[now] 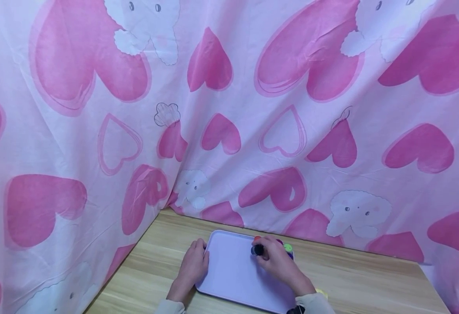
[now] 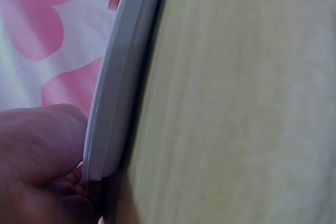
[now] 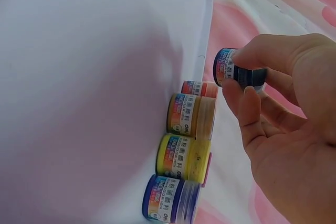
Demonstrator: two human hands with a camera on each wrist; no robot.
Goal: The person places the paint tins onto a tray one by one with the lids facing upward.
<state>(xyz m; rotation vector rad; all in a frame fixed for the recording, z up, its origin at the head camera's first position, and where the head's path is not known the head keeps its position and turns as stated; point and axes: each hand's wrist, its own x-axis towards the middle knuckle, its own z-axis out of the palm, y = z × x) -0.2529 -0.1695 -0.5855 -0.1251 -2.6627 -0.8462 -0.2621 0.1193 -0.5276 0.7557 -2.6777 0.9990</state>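
Observation:
A light purple tray (image 1: 233,266) lies on the wooden table. At its left edge my left hand (image 1: 193,264) grips the rim, with the thumb side over it and some fingers tucked underneath in the left wrist view. Above the tray's far right part, my right hand (image 1: 279,261) pinches a small paint jar (image 3: 226,66) with a black lid between thumb and fingers. Paint jars stand on the tray in the right wrist view: a red jar (image 3: 194,88), an ochre jar (image 3: 181,115), a yellow jar (image 3: 176,156) and a dark blue jar (image 3: 165,198).
A green lid (image 1: 288,247) shows just beyond the right hand. Something yellow (image 1: 322,293) peeks out beside the right sleeve. Wooden table (image 1: 371,283) surrounds the tray, and a pink heart-patterned curtain (image 1: 221,174) hangs along the back and left.

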